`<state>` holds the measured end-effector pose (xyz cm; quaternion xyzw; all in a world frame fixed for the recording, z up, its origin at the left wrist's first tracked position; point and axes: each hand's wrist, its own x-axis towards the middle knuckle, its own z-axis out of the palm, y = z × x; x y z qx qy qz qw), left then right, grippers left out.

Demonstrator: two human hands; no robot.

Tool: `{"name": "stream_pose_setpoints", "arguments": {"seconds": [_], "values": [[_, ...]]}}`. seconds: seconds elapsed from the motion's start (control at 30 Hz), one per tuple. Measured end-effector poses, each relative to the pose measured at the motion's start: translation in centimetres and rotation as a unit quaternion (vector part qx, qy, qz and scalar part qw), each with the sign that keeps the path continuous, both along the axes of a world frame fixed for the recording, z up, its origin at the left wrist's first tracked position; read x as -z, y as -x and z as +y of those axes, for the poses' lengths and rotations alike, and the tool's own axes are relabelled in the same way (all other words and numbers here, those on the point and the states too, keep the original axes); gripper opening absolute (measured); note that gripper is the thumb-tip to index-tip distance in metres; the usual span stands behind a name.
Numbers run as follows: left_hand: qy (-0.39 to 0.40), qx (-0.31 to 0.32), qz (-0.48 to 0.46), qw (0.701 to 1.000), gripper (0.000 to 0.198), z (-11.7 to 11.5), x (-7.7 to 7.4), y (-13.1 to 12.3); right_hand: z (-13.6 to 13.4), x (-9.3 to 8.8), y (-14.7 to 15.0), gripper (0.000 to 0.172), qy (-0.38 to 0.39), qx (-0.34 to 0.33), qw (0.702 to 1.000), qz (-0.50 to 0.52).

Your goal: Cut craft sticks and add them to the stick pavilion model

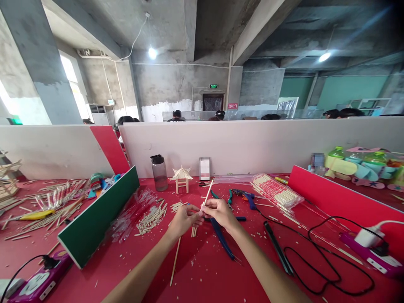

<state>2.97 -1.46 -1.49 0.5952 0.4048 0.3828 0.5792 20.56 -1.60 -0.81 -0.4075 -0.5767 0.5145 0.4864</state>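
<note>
A pale wooden stick (208, 192) points up and slightly right from my pinched fingers. My right hand (221, 213) grips it near its lower part with thumb and fingers. My left hand (184, 219) is closed at the stick's bottom end, its fingertips meeting those of the right. Below the hands lies a tool with long blue handles (221, 240), its head partly hidden by my right hand. Short sticks (193, 232) and one long thin stick (175, 263) rest on the red table (202, 277). Behind the hands stands a small stick-built pavilion (182, 180).
Cut sticks (153, 219) lie left beside plastic wrapping (134, 212) and a green divider (101, 216). A bottle (159, 173) and phone (205, 169) stand behind. To the right are a blue glue gun (248, 198), packed sticks (276, 192), a dark cutter-like tool (277, 248) and looped black cable (334, 275).
</note>
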Motion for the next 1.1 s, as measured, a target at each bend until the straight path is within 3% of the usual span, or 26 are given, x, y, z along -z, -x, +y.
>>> {"name": "stream_pose_setpoints", "arguments": {"seconds": [0.67,0.87,1.1], "values": [[-0.017,0.007,0.052,0.998,0.044,0.3,0.7,1.0,0.4,1.0,0.2,0.041,-0.023,-0.006,1.0,-0.007],[-0.008,-0.021,0.025,0.999,0.051,0.0,0.1,0.5,0.6,1.5,0.2,0.04,-0.038,-0.015,0.999,-0.027],[-0.007,-0.04,-0.001,0.999,0.051,-0.6,-0.6,0.1,0.3,0.7,0.2,0.043,-0.01,-0.019,1.0,-0.017]]}}
